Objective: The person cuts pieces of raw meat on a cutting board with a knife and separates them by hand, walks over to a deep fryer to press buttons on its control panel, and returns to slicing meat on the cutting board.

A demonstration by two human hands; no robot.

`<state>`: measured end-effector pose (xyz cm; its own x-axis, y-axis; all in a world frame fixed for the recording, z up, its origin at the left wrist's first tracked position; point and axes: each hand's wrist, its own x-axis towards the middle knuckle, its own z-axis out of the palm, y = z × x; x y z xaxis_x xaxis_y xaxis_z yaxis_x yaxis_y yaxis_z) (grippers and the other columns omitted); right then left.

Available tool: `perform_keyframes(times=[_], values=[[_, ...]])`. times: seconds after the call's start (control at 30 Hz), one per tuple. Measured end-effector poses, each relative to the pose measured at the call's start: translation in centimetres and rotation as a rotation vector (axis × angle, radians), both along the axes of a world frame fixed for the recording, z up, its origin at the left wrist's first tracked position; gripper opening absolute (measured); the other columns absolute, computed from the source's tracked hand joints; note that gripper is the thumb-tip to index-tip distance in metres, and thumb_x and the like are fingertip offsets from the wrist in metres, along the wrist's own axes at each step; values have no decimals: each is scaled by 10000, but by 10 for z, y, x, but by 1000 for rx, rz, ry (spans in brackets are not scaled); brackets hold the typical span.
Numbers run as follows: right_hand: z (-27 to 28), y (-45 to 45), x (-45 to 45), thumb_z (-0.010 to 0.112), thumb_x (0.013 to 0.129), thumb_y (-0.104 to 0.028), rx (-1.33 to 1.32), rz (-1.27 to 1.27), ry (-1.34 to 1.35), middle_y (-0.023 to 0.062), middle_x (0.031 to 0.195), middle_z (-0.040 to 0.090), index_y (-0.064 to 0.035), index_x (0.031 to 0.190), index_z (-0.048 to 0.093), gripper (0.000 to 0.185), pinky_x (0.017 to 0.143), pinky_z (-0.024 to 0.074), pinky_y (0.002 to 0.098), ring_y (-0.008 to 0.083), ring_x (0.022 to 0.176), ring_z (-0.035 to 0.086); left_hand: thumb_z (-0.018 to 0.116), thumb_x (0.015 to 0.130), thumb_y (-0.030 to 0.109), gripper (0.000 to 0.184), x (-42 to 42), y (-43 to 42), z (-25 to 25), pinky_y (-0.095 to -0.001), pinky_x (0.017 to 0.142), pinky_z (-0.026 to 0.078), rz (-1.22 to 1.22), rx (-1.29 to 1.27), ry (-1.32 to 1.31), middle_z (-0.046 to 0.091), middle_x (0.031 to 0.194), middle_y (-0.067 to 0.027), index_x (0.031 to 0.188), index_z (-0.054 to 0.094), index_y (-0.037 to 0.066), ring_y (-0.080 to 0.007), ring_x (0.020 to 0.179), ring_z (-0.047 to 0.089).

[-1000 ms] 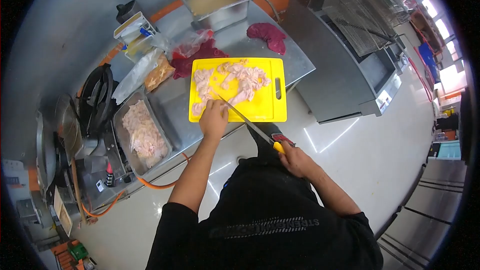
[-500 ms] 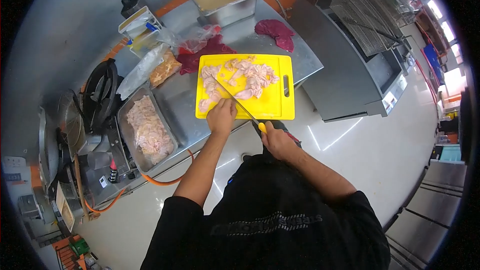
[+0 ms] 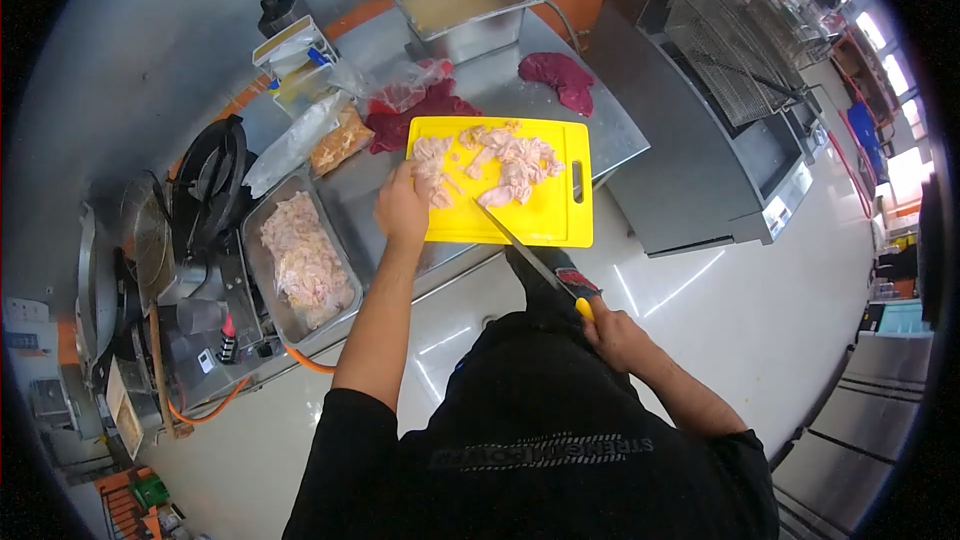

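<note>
My right hand (image 3: 612, 333) is closed round the yellow handle of a long knife (image 3: 525, 252), whose tip lies over the near part of the yellow cutting board (image 3: 540, 225). Pale raw meat pieces sit on the board in a left pile (image 3: 432, 162) and a larger right pile (image 3: 522, 168). At the board's left edge, my left hand (image 3: 403, 203) touches the left pile; its fingertips are partly hidden, so its grip is unclear. A metal tray (image 3: 352, 285) of similar raw meat stands left of the board.
Behind the board are dark red cloths (image 3: 560, 78), a plastic bag and a deep metal pan (image 3: 480, 32) of cloudy liquid. A bag of orange-brown food (image 3: 340, 140) lies by the tray. Black pans (image 3: 212, 175) stand far left, a fryer with baskets (image 3: 725, 60) right.
My left hand has moved up and left along the board to the left pile. The knife has swung back from that pile toward me and right, with my right hand still holding it.
</note>
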<state>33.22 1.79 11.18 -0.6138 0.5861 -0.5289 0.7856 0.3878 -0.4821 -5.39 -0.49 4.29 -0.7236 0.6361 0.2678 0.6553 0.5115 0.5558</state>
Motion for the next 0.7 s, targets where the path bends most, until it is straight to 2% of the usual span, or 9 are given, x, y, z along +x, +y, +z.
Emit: perform_keyframes(times=[0.03,0.1,0.23,0.3,0.37,0.47,0.53,0.63,0.7], values=[[7,1,1,514,989,-286,-7,0,31,308,824,650,-23,1131,423,313,721,504,598,504,822,648,632,876,212,223,0,2,1,-469,768,534,-2,6,1,694,1060,-93,1090,667,162,-339,950,663],[16,0,4,513,990,-279,-16,1,60,310,819,648,-18,1131,423,310,720,500,598,507,819,645,654,860,211,313,2,0,1,-482,838,506,-45,-138,64,650,1159,-107,1167,636,150,-329,1082,609],[18,-3,5,495,998,-266,0,-91,111,315,804,645,-5,1145,434,306,725,496,597,513,816,641,680,840,209,363,43,0,16,-491,835,489,-101,-126,268,621,1156,-101,1192,628,137,-316,1109,571],[18,-2,6,489,1001,-261,29,-100,92,318,801,645,1,1158,437,309,726,497,596,513,812,641,699,826,207,343,62,6,9,-484,802,485,-289,-159,182,610,1103,-82,1156,646,128,-298,1065,567],[18,-2,7,491,1003,-243,9,-130,77,308,820,645,0,1125,453,274,725,494,562,496,819,641,696,830,203,310,74,11,-5,-488,799,480,-312,-189,173,613,1094,-83,1127,658,123,-301,1053,571],[13,-4,16,488,1004,-262,4,-152,88,330,818,647,1,1210,435,338,733,499,592,515,814,640,686,844,197,230,74,20,-14,-486,786,480,-331,-199,144,632,1041,-94,1057,683,111,-313,1004,591],[16,-5,18,485,1005,-261,10,-173,85,329,817,646,-2,1207,436,331,733,495,594,516,816,638,678,853,194,188,69,24,-10,-480,776,484,-326,-181,126,647,997,-104,1017,696,104,-322,966,609],[11,-6,23,479,1009,-258,20,-199,100,323,814,645,-6,1201,435,320,730,489,595,515,817,635,656,876,180,144,53,25,-10,-475,761,501,-313,-105,50,668,908,-137,971,701,81,-355,886,638],[9,-6,24,477,1010,-256,28,-205,120,320,812,645,-7,1199,434,315,727,486,593,515,815,633,648,884,182,143,45,24,-12,-472,758,515,-345,3,-120,676,880,-161,944,695,61,-372,857,649]])
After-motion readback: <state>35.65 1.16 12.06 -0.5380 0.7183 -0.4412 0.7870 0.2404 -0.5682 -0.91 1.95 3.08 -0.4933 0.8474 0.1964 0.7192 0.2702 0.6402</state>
